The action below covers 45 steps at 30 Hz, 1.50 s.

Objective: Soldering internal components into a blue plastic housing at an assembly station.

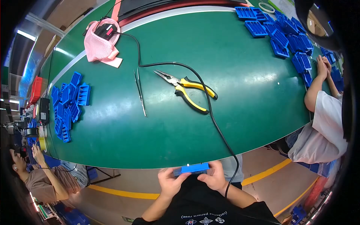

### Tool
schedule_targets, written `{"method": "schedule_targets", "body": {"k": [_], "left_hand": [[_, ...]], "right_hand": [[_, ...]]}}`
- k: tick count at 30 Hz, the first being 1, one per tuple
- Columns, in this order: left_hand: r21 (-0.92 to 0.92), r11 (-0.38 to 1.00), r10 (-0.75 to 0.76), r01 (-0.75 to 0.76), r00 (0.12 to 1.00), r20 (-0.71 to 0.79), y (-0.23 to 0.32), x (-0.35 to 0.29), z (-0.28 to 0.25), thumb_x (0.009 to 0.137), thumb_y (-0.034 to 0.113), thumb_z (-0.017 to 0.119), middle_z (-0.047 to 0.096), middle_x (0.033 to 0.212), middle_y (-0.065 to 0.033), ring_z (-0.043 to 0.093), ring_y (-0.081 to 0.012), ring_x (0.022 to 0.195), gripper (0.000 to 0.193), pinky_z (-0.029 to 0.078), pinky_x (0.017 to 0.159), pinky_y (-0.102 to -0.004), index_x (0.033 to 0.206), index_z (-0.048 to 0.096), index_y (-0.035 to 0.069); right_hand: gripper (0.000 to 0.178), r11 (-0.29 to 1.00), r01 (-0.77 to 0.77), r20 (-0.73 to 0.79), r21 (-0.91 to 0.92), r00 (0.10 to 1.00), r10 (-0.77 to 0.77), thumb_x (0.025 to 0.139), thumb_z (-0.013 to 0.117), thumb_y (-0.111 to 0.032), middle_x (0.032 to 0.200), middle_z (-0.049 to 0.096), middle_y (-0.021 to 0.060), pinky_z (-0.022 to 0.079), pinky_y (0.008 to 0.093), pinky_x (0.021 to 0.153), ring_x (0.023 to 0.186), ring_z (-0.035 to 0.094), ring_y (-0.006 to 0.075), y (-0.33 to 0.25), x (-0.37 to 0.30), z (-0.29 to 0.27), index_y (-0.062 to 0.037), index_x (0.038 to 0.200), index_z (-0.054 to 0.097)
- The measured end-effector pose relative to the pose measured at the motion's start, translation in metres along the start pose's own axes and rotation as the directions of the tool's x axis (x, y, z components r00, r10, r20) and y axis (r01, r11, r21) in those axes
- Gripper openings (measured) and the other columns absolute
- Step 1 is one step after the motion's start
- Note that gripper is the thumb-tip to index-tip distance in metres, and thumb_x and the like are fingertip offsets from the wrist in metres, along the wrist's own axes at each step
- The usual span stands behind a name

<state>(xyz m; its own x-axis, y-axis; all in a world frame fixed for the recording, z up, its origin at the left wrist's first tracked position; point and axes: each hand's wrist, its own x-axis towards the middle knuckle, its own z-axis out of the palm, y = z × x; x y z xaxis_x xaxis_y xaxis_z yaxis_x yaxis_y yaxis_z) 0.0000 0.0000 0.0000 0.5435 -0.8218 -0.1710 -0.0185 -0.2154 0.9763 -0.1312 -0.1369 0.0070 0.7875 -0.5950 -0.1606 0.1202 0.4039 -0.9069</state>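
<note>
Fingers of the left hand [169,182] and right hand [213,177] pinch a blue plastic tray [194,168] by its ends, just below the green table [232,123] edge. Judging by that, inspection is in hand; pliers [189,90] and tweezers [140,92] lie farther up the table, needing a reach.

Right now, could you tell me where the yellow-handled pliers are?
The yellow-handled pliers lie near the middle of the green table, just right of the tweezers, with the black cable running across their handles.

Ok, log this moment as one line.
left hand: holds blue tray | right hand: holds it too | pliers, tweezers: on table
</note>
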Motion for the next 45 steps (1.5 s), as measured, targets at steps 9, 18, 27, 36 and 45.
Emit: {"method": "schedule_targets", "body": {"k": [9, 18, 27, 36, 45], "left_hand": [[-0.524, 0.851, -0.017, -0.025, 0.997, -0.076, 0.023, 0.016, 0.025, 0.078, 0.012, 0.078, 0.056, 0.119, -0.0108, 0.056, -0.0213, 0.108, 0.054, 0.045, 0.092, -0.0350, 0.123, 0.052, -0.002], [-0.534, 0.845, -0.073, -0.035, 0.981, -0.179, 0.012, 0.023, 0.047, 0.079, 0.026, 0.070, 0.057, 0.112, -0.0083, 0.056, -0.0192, 0.099, 0.049, 0.045, 0.089, -0.0344, 0.116, 0.053, -0.001], [-0.576, 0.817, -0.104, -0.017, 0.979, -0.176, 0.026, 0.028, 0.048, 0.083, 0.018, 0.063, 0.060, 0.105, -0.0066, 0.057, -0.0162, 0.096, 0.035, 0.045, 0.086, -0.0312, 0.111, 0.058, -0.003], [-0.559, 0.829, -0.043, -0.008, 0.996, -0.078, 0.011, 0.006, 0.038, 0.091, 0.024, 0.062, 0.063, 0.102, -0.0072, 0.057, -0.0124, 0.089, 0.037, 0.045, 0.077, -0.0272, 0.112, 0.059, -0.006], [-0.402, 0.904, -0.110, 0.145, 0.988, 0.108, 0.017, 0.002, 0.012, 0.091, 0.052, 0.056, 0.063, 0.103, -0.0094, 0.058, -0.0173, 0.093, 0.062, 0.044, 0.082, -0.0295, 0.114, 0.058, -0.006]], "right_hand": [[0.062, 0.998, 0.036, -0.063, -0.059, 0.997, -0.040, 0.073, 0.080, -0.046, 0.109, 0.059, 0.0043, 0.046, 0.0310, 0.085, 0.099, 0.057, 0.0149, 0.008, 0.006, 0.006, -0.0021, 0.111, 0.059], [0.063, 0.999, 0.044, -0.203, -0.031, 0.978, -0.049, 0.075, 0.078, -0.049, 0.109, 0.059, 0.0046, 0.046, 0.0306, 0.085, 0.099, 0.058, 0.0153, 0.001, 0.008, 0.020, -0.0023, 0.112, 0.058], [0.046, 0.997, 0.035, -0.162, -0.073, 0.986, -0.046, 0.084, 0.074, -0.037, 0.103, 0.064, 0.0065, 0.048, 0.0315, 0.082, 0.092, 0.060, 0.0159, -0.002, 0.006, 0.018, -0.0007, 0.109, 0.061], [0.029, 0.999, -0.029, 0.018, -0.040, 0.999, 0.030, 0.093, 0.064, -0.025, 0.101, 0.065, 0.0088, 0.048, 0.0319, 0.080, 0.089, 0.062, 0.0185, 0.001, -0.005, 0.013, 0.0000, 0.107, 0.061], [0.023, 0.990, -0.143, 0.028, -0.016, 0.989, 0.143, 0.093, 0.061, -0.019, 0.098, 0.066, 0.0096, 0.048, 0.0308, 0.079, 0.087, 0.062, 0.0185, -0.020, 0.000, 0.028, 0.0011, 0.105, 0.062]]}}
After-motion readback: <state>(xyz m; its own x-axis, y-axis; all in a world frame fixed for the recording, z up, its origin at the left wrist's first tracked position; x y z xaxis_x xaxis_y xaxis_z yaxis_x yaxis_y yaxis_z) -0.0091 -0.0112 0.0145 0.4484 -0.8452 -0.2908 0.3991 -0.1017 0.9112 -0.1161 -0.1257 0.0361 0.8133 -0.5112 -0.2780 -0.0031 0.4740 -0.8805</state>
